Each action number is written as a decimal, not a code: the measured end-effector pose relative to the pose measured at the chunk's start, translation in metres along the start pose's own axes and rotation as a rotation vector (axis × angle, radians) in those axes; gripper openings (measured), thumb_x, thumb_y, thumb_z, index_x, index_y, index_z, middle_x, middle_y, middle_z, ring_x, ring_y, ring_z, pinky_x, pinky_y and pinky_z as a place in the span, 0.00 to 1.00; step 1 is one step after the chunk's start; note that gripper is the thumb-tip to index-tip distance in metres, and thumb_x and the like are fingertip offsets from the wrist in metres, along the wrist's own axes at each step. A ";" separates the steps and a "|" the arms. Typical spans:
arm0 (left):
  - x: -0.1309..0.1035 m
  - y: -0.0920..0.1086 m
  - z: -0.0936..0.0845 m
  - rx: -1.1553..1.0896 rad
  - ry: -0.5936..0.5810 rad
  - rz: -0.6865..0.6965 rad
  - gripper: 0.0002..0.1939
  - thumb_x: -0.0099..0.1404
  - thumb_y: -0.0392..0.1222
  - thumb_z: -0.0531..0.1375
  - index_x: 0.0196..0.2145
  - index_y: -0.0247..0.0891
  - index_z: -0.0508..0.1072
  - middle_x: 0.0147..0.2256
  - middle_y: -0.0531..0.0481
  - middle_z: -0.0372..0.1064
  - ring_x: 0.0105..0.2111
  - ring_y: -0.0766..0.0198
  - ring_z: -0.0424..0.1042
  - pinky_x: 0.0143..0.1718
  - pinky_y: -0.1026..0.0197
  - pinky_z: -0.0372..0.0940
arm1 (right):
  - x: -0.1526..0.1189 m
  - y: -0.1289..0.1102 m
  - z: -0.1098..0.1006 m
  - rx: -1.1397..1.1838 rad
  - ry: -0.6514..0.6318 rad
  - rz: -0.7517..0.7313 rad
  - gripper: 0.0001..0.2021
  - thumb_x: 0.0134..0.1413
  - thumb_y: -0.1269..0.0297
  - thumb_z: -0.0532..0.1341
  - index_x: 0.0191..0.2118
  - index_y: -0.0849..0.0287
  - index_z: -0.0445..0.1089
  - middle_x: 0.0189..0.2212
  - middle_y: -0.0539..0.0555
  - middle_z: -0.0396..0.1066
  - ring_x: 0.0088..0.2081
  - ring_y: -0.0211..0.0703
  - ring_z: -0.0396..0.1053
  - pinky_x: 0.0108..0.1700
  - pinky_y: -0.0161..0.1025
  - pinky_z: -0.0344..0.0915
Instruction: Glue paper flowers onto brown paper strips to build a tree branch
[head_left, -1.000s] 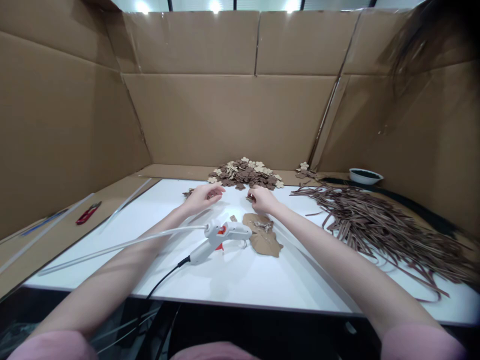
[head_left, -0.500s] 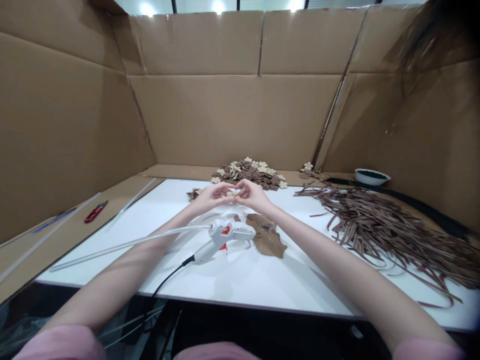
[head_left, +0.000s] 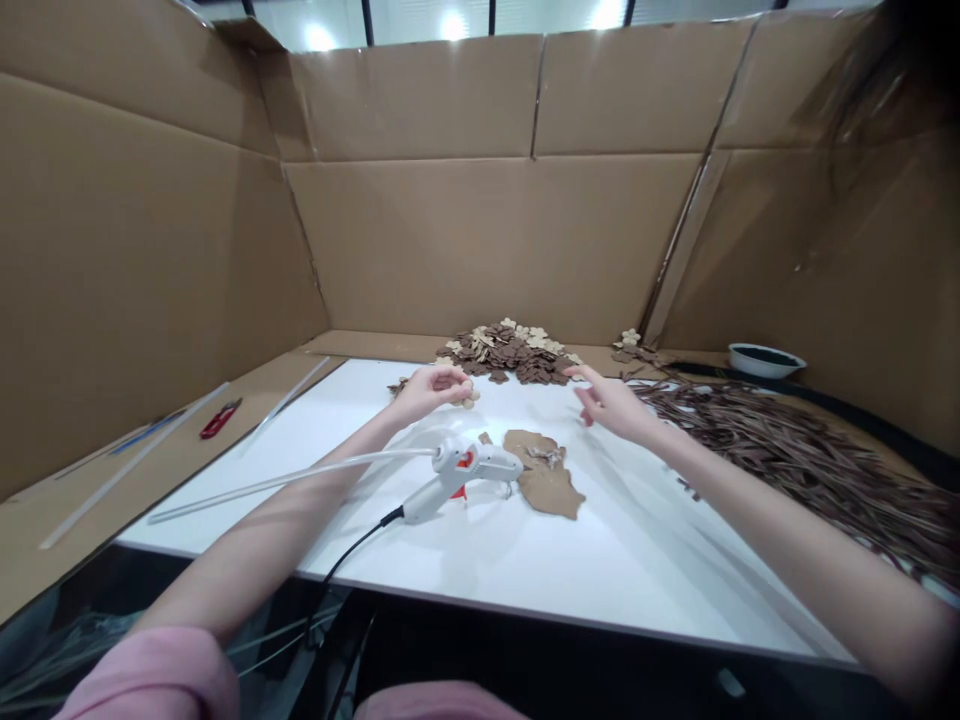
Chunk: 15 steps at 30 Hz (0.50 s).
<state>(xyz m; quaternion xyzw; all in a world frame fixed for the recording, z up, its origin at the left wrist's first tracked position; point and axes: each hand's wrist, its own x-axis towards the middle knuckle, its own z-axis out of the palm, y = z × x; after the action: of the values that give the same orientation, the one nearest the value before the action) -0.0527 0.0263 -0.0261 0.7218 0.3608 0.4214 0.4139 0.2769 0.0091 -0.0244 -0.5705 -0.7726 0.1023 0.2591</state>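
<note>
My left hand [head_left: 433, 391] pinches a small cream flower-shaped cutout [head_left: 469, 399] above the white board [head_left: 450, 560]. Off to the right, my right hand [head_left: 606, 400] has its fingers apart and holds nothing, close to the front right of a pile of brown and cream flower cutouts [head_left: 517, 360]. Below and between the hands lies a white glue gun [head_left: 457, 475] with a long clear glue stick [head_left: 277, 480] out of its back. Its nozzle points at a ragged brown scrap [head_left: 547, 480] with glue smeared on it.
Many thin brown strips [head_left: 765, 440] lie on the right, with a white bowl [head_left: 765, 360] of dark contents behind them. A red utility knife [head_left: 220, 418] rests on the cardboard at left. Tall cardboard walls [head_left: 420, 240] enclose the back and sides. The glue gun's black cord [head_left: 352, 545] runs off the front edge.
My right hand has let go of the cream flower and moved right, its fingers spreading. The flower stays in my left hand. The view has shifted slightly.
</note>
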 end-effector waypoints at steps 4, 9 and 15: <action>-0.001 0.003 0.000 0.028 0.005 -0.013 0.22 0.53 0.54 0.68 0.36 0.33 0.74 0.37 0.40 0.78 0.36 0.58 0.77 0.39 0.58 0.69 | -0.007 0.070 -0.037 -0.179 -0.020 0.140 0.24 0.50 0.76 0.51 0.54 0.57 0.67 0.30 0.53 0.79 0.35 0.46 0.75 0.35 0.35 0.63; -0.003 0.008 0.001 0.067 0.013 -0.009 0.20 0.54 0.53 0.67 0.36 0.33 0.75 0.35 0.41 0.78 0.35 0.60 0.76 0.38 0.59 0.68 | -0.017 0.108 -0.053 -0.289 -0.081 0.183 0.18 0.40 0.78 0.56 0.39 0.57 0.74 0.34 0.55 0.79 0.37 0.48 0.75 0.39 0.37 0.65; -0.003 0.006 -0.001 0.080 0.021 -0.011 0.20 0.54 0.53 0.67 0.36 0.33 0.75 0.35 0.41 0.77 0.34 0.59 0.76 0.36 0.60 0.68 | -0.014 0.113 -0.050 -0.193 -0.218 0.044 0.06 0.41 0.71 0.61 0.29 0.56 0.73 0.30 0.55 0.77 0.33 0.46 0.73 0.38 0.38 0.65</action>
<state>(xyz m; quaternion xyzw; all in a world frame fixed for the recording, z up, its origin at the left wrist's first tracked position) -0.0536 0.0216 -0.0210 0.7313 0.3856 0.4120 0.3832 0.3987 0.0266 -0.0374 -0.5952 -0.7897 0.0945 0.1152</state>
